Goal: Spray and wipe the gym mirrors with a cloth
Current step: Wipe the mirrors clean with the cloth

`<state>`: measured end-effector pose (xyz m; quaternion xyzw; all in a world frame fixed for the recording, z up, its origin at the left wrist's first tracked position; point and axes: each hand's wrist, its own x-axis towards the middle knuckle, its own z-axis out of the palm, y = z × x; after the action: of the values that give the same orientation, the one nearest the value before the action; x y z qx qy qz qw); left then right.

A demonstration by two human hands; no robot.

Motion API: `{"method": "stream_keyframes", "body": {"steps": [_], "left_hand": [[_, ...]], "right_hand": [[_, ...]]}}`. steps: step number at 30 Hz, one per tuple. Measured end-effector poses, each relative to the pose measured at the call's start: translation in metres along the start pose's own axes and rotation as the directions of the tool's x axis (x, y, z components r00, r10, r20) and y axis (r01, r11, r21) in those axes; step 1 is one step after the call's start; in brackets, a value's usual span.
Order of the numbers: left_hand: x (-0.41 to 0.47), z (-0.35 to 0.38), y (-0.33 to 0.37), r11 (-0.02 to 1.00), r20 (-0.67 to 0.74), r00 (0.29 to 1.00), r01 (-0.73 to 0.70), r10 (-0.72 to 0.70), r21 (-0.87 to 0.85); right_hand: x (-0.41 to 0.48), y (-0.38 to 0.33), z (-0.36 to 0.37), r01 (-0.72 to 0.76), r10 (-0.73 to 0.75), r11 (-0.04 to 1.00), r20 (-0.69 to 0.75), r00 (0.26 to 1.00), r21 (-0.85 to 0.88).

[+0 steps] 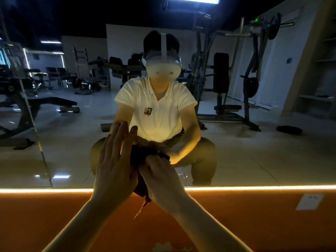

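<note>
Low section of the mirror (254, 151) during wiping. The left hand (114, 164) is flat, its fingers (123, 135) straight and pressed together, their tips at or very near the glass; actual contact cannot be confirmed. The right hand (160, 177) holds the dark cloth (139, 157), its fingers (154, 161) close together and bent over the bunched fabric, which sits under those fingers and just beside the left palm, apparently against the glass. A tail of cloth hangs below the right fingers, ending in a loose thread (143, 206) in front of the orange panel (54, 215). The light strip (254, 188) runs below both sets of fingers. Likely faults: the bare left fingers, if they rest on the glass, would leave prints on the wiped area; a bunched cloth offers little contact, so streaks may remain beside the right fingers; the hanging tail and thread may drag and smear the lowest band above the strip. No spray bottle is in view, so a dry pass is possible.
</note>
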<state>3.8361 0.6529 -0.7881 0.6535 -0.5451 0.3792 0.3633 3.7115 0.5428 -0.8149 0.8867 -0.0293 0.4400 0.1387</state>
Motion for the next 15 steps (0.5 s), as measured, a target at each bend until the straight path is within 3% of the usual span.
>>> {"method": "stream_keyframes", "body": {"steps": [3, 6, 8, 10, 13, 15], "left_hand": [[-0.001, -0.001, -0.001, 1.000, 0.002, 1.000, 0.014, -0.014, -0.017], [-0.001, -0.002, -0.001, 1.000, 0.039, 0.999, 0.027, -0.027, -0.003], [-0.002, -0.003, 0.001, 0.999, 0.070, 0.997, 0.044, -0.043, -0.003], [0.001, -0.007, 0.008, 0.997, 0.057, 0.996, 0.071, -0.069, -0.025], [0.009, -0.016, 0.029, 0.992, -0.027, 0.995, 0.093, -0.096, -0.086], [0.014, -0.019, 0.046, 0.992, -0.068, 0.996, 0.049, -0.057, -0.118]], "right_hand": [[0.009, 0.030, -0.023, 0.018, -0.030, 0.995, -0.118, 0.993, -0.100], [0.026, 0.063, -0.054, -0.219, 0.173, 0.963, -0.264, 0.949, -0.157], [0.033, 0.072, -0.064, -0.415, 0.374, 0.907, -0.312, 0.874, -0.077], [0.039, 0.062, -0.064, -0.501, 0.477, 0.866, -0.294, 0.828, -0.006], [0.047, 0.036, -0.058, -0.451, 0.459, 0.888, -0.197, 0.866, 0.084], [0.052, 0.033, -0.064, -0.441, 0.480, 0.867, -0.148, 0.865, 0.230]]}}
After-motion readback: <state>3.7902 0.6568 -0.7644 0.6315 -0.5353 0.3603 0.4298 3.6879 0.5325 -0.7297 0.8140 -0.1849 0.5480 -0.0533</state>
